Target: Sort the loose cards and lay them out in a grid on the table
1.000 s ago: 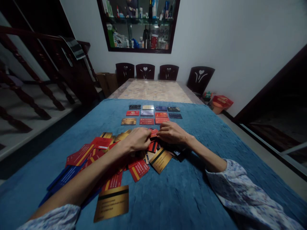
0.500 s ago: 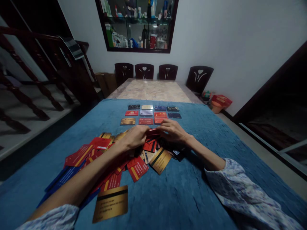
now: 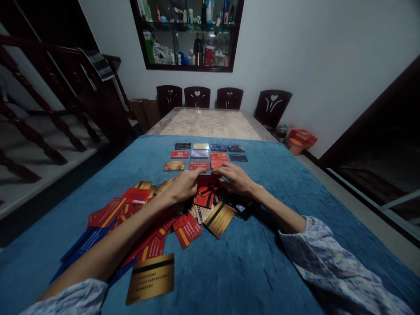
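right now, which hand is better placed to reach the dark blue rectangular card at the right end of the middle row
Probably the right hand: it lies close to the dark blue card; the left hand is farther. Both seem to hold the red rectangular card between them.

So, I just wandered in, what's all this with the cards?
Someone is handling cards at a table covered partly by a blue cloth. Their left hand and right hand hold something red between them, apparently a card or small stack, seen too edge-on to count. Beyond the hands, cards lie in neat rows. Nearer the person is a loose, overlapping pile of red, gold, blue and dark cards, partly hidden by the left forearm.
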The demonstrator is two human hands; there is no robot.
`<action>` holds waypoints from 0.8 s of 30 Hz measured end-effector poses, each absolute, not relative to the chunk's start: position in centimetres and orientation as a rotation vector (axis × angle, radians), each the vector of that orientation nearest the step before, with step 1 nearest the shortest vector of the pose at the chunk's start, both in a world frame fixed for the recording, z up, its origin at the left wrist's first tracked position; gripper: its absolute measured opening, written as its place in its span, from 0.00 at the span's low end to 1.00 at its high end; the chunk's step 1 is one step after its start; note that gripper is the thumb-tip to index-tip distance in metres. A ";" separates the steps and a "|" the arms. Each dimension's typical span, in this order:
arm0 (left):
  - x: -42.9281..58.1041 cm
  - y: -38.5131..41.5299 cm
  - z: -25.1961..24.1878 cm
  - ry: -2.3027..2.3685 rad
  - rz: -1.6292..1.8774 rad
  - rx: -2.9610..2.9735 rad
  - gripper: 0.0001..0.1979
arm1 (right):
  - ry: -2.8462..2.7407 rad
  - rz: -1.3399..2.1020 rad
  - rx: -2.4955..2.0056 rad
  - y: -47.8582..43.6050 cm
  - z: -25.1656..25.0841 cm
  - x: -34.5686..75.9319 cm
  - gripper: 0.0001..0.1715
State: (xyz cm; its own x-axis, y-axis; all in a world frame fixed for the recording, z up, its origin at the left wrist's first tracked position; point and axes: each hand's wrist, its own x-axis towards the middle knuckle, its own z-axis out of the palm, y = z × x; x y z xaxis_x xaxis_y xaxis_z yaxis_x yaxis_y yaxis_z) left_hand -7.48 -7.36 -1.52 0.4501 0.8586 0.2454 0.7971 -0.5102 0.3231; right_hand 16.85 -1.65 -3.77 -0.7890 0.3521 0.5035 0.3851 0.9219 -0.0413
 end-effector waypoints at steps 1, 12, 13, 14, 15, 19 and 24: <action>-7.4 -7.5 -1.5 1.470 0.576 2.537 0.27 | -2.558 -0.097 -0.531 -1.6 -3.8 16.8 0.22; -6.8 -8.0 -1.6 1.521 0.563 2.586 0.21 | -2.541 -0.187 -0.614 -1.1 -4.7 16.5 0.20; -6.8 -7.9 -1.7 1.529 0.564 2.582 0.21 | -2.547 -0.180 -0.614 -1.1 -4.7 16.5 0.20; -6.8 -7.9 -1.9 1.540 0.563 2.578 0.21 | -2.556 -0.172 -0.612 -1.1 -4.7 16.5 0.21; -6.8 -7.9 -2.0 1.550 0.562 2.573 0.20 | -2.565 -0.163 -0.610 -1.1 -4.7 16.5 0.22; -6.9 -7.7 -2.5 1.541 0.618 2.559 0.19 | -2.576 -0.153 -0.598 -1.1 -4.5 16.5 0.26; -6.9 -7.5 -2.8 1.531 0.677 2.538 0.17 | -2.577 -0.140 -0.561 -1.2 -4.3 16.5 0.30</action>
